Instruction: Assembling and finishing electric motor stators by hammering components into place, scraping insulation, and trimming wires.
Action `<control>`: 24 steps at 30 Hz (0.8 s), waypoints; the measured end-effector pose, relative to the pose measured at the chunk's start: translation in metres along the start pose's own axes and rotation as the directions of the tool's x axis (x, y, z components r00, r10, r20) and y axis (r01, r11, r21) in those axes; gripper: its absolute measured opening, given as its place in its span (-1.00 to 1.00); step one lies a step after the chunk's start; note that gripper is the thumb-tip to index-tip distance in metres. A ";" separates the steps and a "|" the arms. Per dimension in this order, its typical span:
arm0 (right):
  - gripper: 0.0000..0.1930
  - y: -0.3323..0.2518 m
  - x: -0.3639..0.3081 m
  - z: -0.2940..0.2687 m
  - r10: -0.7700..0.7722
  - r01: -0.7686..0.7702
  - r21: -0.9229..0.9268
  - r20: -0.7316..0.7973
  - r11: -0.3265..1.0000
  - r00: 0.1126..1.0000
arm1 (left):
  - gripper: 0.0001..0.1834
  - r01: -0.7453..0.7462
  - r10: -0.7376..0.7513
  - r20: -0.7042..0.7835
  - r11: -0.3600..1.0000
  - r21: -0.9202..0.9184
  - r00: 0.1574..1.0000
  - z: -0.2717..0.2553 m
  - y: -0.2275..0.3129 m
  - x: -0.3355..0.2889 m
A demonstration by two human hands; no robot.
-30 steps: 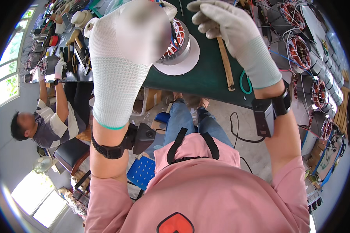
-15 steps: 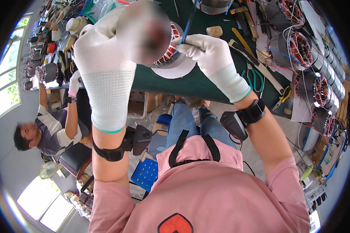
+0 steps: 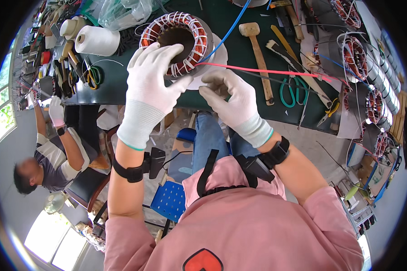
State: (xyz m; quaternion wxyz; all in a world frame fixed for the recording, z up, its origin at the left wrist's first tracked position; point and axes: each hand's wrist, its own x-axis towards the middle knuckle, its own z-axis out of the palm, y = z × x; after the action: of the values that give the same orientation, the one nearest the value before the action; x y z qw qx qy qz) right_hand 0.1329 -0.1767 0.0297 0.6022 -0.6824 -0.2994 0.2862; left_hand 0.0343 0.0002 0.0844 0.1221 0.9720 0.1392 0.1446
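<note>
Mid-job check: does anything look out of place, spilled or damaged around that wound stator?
Nothing looks spilled or visibly damaged, though the left hand hides part of the stator. One thing looks untidy: the red lead runs from the stator across the mallet's handle, strung toward the loose tools on the right.

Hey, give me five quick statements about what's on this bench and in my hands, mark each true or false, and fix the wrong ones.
1. The left hand reaches over the near side of the copper coil ring. True.
2. The right hand is gripping the wooden mallet. False: the hand is apart from it, with the mallet lying farther to the right.
3. A red wire crosses the mallet's handle in this view. True.
4. The large thread spool left of the coil ring is black. False: it is white.
5. Both hands are gloved. True.
</note>
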 end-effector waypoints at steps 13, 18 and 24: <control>-0.92 -0.011 0.023 0.014 0.171 -0.077 0.417 -0.193 0.905 0.966 | -0.53 0.021 -0.016 -0.080 0.998 0.063 0.997 0.037 -0.006 -0.018; -0.90 -0.008 0.020 0.012 0.247 -0.154 0.437 -0.164 0.886 0.955 | -0.50 0.027 -0.021 -0.088 0.997 0.071 0.996 0.042 -0.003 -0.017; -0.90 0.011 0.030 0.019 0.051 -0.014 0.281 -0.126 0.960 0.991 | -0.50 0.040 -0.038 -0.165 0.999 0.007 0.986 0.053 -0.002 -0.020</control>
State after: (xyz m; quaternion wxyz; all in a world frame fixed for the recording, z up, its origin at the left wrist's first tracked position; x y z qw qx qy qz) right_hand 0.1386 -0.1425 0.0162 0.7062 -0.6129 -0.2045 0.2897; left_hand 0.0323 -0.0143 0.0298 0.1083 0.9544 0.1684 0.2214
